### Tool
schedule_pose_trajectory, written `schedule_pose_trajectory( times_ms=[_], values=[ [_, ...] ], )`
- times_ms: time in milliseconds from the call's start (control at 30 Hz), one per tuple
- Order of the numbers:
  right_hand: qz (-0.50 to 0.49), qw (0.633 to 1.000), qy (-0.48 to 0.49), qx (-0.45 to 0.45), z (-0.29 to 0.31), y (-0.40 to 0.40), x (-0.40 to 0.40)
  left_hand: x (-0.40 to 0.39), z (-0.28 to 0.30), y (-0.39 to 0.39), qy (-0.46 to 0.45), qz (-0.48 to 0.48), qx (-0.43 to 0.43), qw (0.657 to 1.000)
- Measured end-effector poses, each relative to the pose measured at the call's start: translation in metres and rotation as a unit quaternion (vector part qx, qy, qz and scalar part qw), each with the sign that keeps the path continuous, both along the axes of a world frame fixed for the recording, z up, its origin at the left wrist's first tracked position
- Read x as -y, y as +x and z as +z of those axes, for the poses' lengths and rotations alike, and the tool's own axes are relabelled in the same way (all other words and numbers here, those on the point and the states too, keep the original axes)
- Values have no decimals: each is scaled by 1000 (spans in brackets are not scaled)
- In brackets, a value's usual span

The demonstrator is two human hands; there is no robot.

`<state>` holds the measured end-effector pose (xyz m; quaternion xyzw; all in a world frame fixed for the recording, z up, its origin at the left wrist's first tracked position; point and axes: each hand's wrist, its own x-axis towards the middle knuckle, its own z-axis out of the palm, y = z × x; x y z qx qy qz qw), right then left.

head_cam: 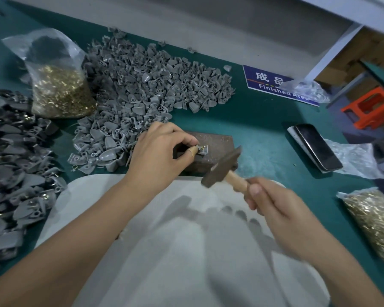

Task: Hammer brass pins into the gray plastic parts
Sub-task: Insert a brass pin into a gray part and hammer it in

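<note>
Green felt covers the workbench [264, 120], and a worn brown metal block [211, 140] sits near its front edge, serving as the anvil. On top of the block lies one gray plastic part [201, 150] with a brass pin [201, 148] standing in it; the person's left hand [162, 149] pinches the part in place, thumb wrapped in tan tape. Just right of the block, the right hand [273, 202] is curled tight round the wooden handle of a hammer [224, 166], whose dark head hovers close to the pin, blurred as if mid-swing.

Behind the block spreads a big heap of loose gray parts [151, 80], seemingly without pins. Left of that heap stands a clear bag of brass pins [60, 91]. Far left of the block lies another pile of gray parts [13, 165], and brass glints on several, so these look finished. A second bag of pins [372, 222] rests well right of the block, beyond a phone [315, 147], and a blue sign reading "Finished Area" [275, 85] lies behind.

Judging by the piles, a fair batch is done, one pin is being driven, and a large share remains.
</note>
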<state>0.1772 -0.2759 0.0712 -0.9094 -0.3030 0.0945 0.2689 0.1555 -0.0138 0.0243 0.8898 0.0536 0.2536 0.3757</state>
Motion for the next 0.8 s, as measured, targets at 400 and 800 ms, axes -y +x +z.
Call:
schedule_pose_trajectory(
  times_ms=[400, 800],
  values=[
    [-102, 974, -38, 197, 31, 21, -53, -2, -3, 3, 48, 11, 14, 999],
    [-151, 956, -16, 253, 18, 11, -53, -1, -3, 4, 47, 26, 15, 998]
  ],
)
